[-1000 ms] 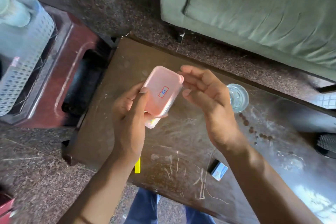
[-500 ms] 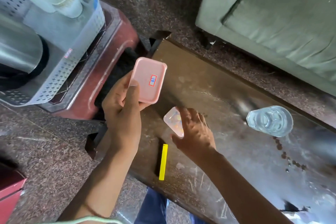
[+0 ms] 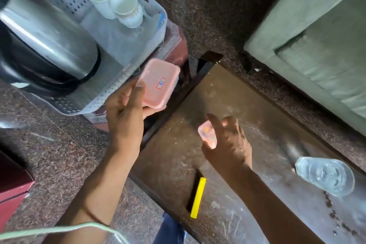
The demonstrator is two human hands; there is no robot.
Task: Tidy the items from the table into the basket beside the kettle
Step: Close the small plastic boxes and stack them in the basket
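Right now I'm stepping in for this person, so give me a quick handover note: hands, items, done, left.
Left hand: holds the pink lid at the basket edge, not yet in.
Right hand: grips the small clear box over the table.
Done: two cups sit in the basket by the kettle.
Left: lid, box, yellow stick, glass.

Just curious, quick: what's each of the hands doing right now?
Left hand: closed on the pink lid.
Right hand: holding the clear tub.
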